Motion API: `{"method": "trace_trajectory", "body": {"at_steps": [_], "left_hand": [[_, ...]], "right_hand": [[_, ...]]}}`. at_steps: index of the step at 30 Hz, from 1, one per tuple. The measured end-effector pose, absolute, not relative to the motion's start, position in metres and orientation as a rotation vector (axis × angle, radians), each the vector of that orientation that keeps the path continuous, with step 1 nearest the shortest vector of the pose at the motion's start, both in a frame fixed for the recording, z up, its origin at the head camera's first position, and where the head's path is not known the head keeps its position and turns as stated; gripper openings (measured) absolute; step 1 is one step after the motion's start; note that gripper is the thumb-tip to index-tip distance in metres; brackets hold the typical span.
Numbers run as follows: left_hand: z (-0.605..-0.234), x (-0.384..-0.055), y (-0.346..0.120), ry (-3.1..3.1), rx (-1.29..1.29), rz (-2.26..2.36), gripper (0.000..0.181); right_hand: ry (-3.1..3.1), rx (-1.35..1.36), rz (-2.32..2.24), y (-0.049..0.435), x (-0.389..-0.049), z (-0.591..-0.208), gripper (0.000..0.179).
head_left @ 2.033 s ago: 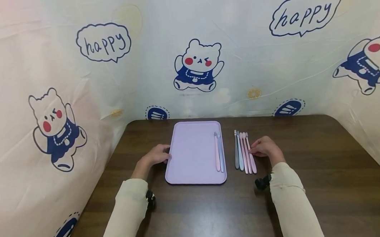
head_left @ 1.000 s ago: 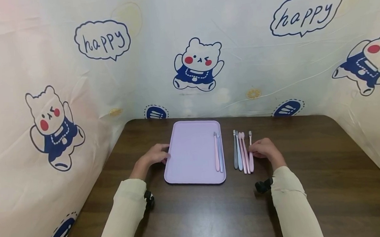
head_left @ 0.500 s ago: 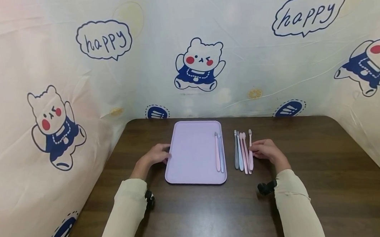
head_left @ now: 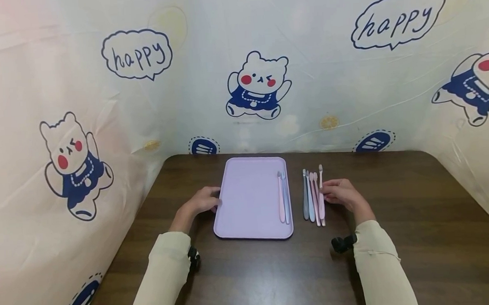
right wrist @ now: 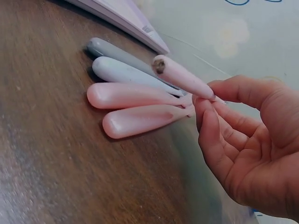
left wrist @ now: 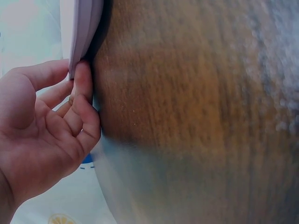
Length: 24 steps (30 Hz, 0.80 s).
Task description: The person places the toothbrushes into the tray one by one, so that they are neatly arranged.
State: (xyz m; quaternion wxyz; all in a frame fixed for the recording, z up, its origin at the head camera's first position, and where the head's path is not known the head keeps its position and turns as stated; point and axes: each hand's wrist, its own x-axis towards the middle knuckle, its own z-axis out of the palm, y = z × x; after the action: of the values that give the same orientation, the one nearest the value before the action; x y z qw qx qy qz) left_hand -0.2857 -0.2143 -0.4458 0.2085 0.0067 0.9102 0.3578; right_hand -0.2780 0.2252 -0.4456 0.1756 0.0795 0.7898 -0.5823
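My right hand (head_left: 341, 192) pinches a pink toothbrush (right wrist: 182, 77) between thumb and fingers, raised a little off the table beside a row of toothbrushes. In that row lie a grey toothbrush (right wrist: 121, 53), a light blue toothbrush (right wrist: 126, 71) and two pink ones, handles toward me. At the left, my left hand (head_left: 201, 201) grips the edge of a lilac tray (head_left: 247, 198), thumb above and fingertips at its underside in the left wrist view. Along the tray's right side rest a pink toothbrush (head_left: 281, 206) and a blue toothbrush (head_left: 286, 205), side by side.
The dark wooden table (head_left: 255, 281) carries everything and reaches back to a printed curtain (head_left: 328, 83) with bears on it. Curtain also hangs along the left and right sides. The row of toothbrushes lies close to the tray's right edge.
My right hand has separated the rightmost pink toothbrush from the row, and it now stands lifted above the table. The left hand has kept its hold on the tray.
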Motion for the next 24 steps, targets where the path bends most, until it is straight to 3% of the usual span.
{"method": "trace_trajectory", "body": {"at_steps": [24], "left_hand": [[-0.445,-0.285,-0.214,2.529,0.022,1.003,0.061]], "right_hand": [[2.126,0.18,-1.746,0.211,-0.281,-0.45,0.055]]}}
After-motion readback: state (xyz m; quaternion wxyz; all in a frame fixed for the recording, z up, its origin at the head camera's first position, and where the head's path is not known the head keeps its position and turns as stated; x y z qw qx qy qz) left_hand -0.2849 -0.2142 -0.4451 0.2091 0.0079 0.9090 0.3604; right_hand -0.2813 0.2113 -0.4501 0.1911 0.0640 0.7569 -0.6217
